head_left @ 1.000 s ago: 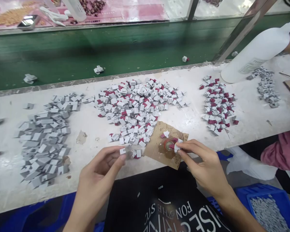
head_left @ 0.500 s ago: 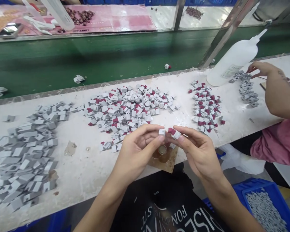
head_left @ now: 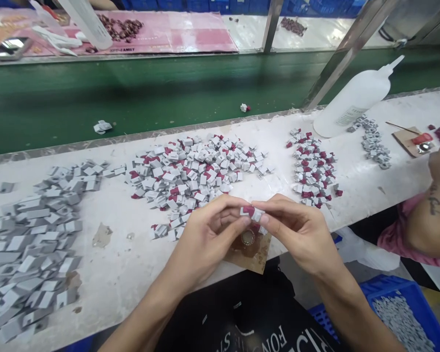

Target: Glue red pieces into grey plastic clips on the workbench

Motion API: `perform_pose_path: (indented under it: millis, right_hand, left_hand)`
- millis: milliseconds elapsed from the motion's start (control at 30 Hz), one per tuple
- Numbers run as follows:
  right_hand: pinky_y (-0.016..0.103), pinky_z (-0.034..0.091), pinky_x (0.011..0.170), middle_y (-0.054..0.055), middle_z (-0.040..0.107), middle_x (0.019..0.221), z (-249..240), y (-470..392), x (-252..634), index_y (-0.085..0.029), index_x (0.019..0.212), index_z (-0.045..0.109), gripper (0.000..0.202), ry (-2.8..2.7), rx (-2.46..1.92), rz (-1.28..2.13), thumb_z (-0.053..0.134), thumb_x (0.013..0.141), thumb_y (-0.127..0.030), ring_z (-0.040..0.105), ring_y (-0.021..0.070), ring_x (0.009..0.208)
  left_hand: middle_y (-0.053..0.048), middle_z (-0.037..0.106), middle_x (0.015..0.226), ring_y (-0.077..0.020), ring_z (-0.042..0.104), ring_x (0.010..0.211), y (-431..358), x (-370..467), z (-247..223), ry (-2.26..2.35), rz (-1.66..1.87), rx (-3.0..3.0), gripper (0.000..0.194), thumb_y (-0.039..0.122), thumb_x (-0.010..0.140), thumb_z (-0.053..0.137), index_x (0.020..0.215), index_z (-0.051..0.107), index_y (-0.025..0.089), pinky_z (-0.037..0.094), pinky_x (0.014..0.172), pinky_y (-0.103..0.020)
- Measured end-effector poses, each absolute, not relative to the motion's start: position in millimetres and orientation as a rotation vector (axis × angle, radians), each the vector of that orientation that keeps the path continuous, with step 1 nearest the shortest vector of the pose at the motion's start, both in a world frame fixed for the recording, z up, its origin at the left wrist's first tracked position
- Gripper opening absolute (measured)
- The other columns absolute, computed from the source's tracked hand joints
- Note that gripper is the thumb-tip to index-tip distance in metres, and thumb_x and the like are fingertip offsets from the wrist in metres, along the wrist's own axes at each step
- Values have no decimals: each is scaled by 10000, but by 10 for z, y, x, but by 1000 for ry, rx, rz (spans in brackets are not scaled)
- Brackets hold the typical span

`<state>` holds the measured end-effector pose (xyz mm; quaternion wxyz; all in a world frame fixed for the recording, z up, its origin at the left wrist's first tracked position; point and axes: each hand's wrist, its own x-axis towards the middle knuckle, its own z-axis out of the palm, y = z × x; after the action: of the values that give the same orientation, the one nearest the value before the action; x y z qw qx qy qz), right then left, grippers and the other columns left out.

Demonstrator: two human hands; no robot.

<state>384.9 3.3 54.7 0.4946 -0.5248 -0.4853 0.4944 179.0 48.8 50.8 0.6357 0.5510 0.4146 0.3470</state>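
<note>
Pinched between the fingertips of both hands is a small grey-and-maroon plastic piece [head_left: 247, 210]. My left hand [head_left: 214, 227] is closed on its left end, and my right hand [head_left: 298, 227] grips the light grey right end with thumb and forefinger. The two ends touch, though fingers partly cover where they meet. Under my hands lies a brown card [head_left: 254, 261] with a small round cap-like dish [head_left: 248, 238] in a wet patch. Just beyond my left hand spreads a heap of grey-and-maroon pieces [head_left: 190, 168].
Plain grey blocks [head_left: 33, 244] are piled at the left. A smaller grey-and-maroon pile [head_left: 313, 168] and a white squeeze bottle [head_left: 355, 100] are at the right. A green conveyor belt [head_left: 168, 93] runs behind. A co-worker's forearm [head_left: 434, 210] is at far right, above a blue crate [head_left: 407, 288].
My hands have come together, and the two separate pieces they held now meet. The co-worker's hand has drawn back from the grey parts beside the bottle. Pieces on the belt have shifted left.
</note>
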Motion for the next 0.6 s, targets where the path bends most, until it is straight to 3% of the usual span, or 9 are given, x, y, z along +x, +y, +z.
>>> perform_pose_path:
  millis: [167,333,400,467,533,600]
  right_hand:
    - [420,790,900,45,919,1107,578,567,3878,-285,1207,931,190,-1334,-1264,1278,852,1063,-381,905,238,977]
    - [502,760,977,141,887,1240,508,1786,3939,-149,1413,836,315,-1418,-1563,911,723,1127,-220,882,268,1005]
    - [524,681,1144,191,830,1391,448,2333,3910,-90,1399,823,338,-1454,-1695,722,672,1098,-72,845,294,1186]
    - [513,568,1280,201,773,1483,388,2774,3849,-53,1379,816,324,-1520,-1778,620,657,1096,-42,776,304,1358]
    - [488,525,1300,160,717,1539,341,3054,3771,-54,1402,793,319,-1608,-1821,589,627,1190,-225,743,295,1407]
    - [455,555,1241,118,665,1571,326,3178,3681,-66,1441,765,504,-1689,-1841,599,461,1269,-430,753,269,1365]
  left_hand:
    - [-67,845,1037,-265,833,933,1000,1677,631,1037,686,1485,224,405,1008,830,1183,834,266,729,822,-401]
    - [-78,846,1172,-261,806,1117,2080,1711,683,1421,738,1744,211,257,1013,793,1180,812,129,667,1033,-426]
    - [-64,818,1192,-274,788,1207,2558,1760,621,1551,739,1729,267,276,1076,710,1213,783,60,623,1087,-428]
    - [-87,799,1207,-265,792,1201,2978,1829,517,1609,709,1700,277,310,1119,711,1221,772,60,638,1072,-444]
    - [-108,789,1242,-250,799,1147,3290,1904,407,1624,669,1689,271,346,1131,754,1256,770,107,683,1018,-452]
    - [-108,777,1310,-251,792,1142,3465,1949,327,1582,642,1728,320,390,1130,765,1341,757,150,705,989,-456]
